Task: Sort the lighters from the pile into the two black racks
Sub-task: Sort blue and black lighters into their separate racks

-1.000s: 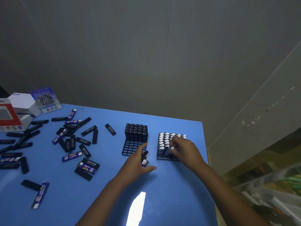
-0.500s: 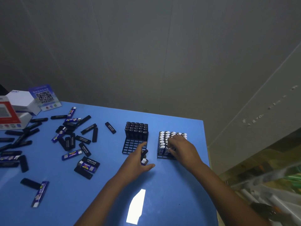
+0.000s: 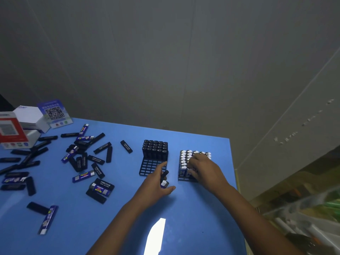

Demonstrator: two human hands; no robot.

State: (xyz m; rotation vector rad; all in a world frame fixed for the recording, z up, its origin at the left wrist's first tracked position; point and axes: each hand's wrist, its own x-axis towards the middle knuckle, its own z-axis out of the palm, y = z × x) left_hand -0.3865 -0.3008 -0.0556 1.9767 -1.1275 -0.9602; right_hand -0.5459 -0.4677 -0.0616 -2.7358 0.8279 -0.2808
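On the blue table [image 3: 193,208], right of centre: two black racks, side by side and apart.

Left rack [image 3: 153,159]: a black grid; its far rows are filled with black lighters standing upright, tops up, and its near rows show open cells.

Right rack [image 3: 184,176]: holds upright lighters with white and silver tops, mostly along the left and far rows.

Left hand [image 3: 156,184]: just near the left rack, holding a few lighters [image 3: 164,178], one black and one with a white end and blue body; their long axis runs roughly near-to-far, tilted up and away, with the forefinger stretched toward the rack's near edge.

Right hand [image 3: 204,170]: over the right rack, fingers curled down among the lighter tops; whether it pinches one cannot be told.

Pile [image 3: 86,159]: on the table's left half, lighters lying flat, long axes in all directions. Slim oblong bodies, most black with white lettering, some blue with coloured labels and a white end.

Far left corner: white and red boxes [image 3: 20,126] and a blue QR-code card [image 3: 54,113].
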